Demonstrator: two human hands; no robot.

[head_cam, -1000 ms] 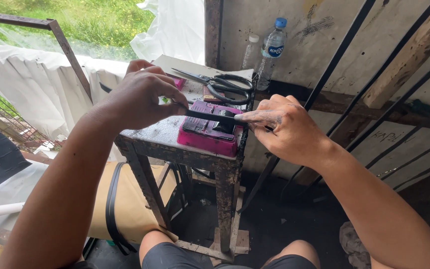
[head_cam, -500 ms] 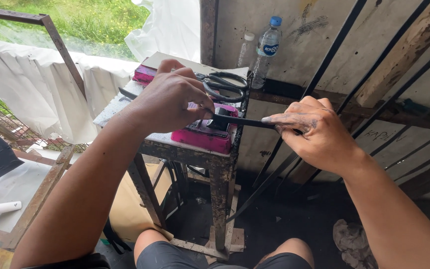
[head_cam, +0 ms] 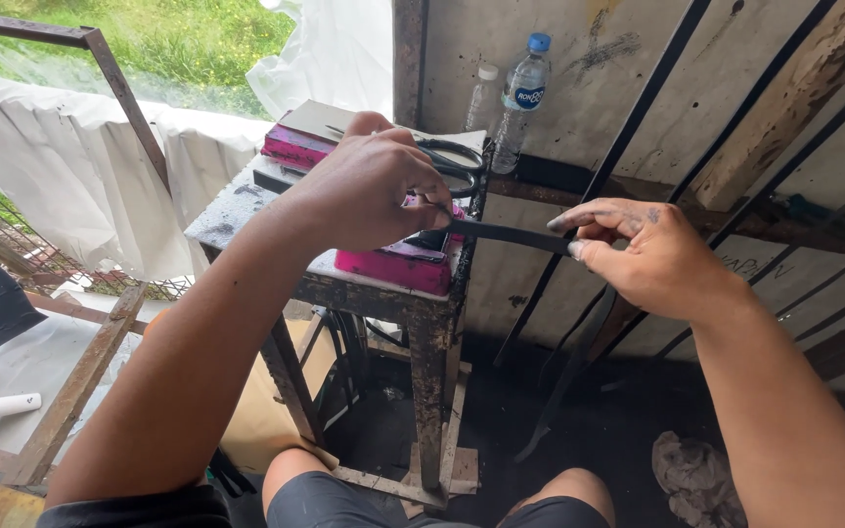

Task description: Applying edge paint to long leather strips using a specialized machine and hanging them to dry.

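A flat black strip (head_cam: 511,235) is stretched between my two hands above the right edge of a small rusty metal stand (head_cam: 413,303). My left hand (head_cam: 369,191) pinches its left end over a pink box (head_cam: 393,266) on the stand. My right hand (head_cam: 647,249) pinches the right end between thumb and fingers, out past the stand's edge. Black scissors (head_cam: 457,166) lie on the stand just behind my left hand.
Another pink box (head_cam: 295,147) lies at the stand's far side. Two plastic bottles (head_cam: 520,98) stand on a ledge by the wall. Dark metal bars (head_cam: 628,147) lean at the right. A rag (head_cam: 696,479) lies on the floor, white cloth (head_cam: 41,186) hangs at left.
Both hands have shifted right with the strip, and my right hand has drawn further away from the stand. The view has tilted so the stand sits more to the left.
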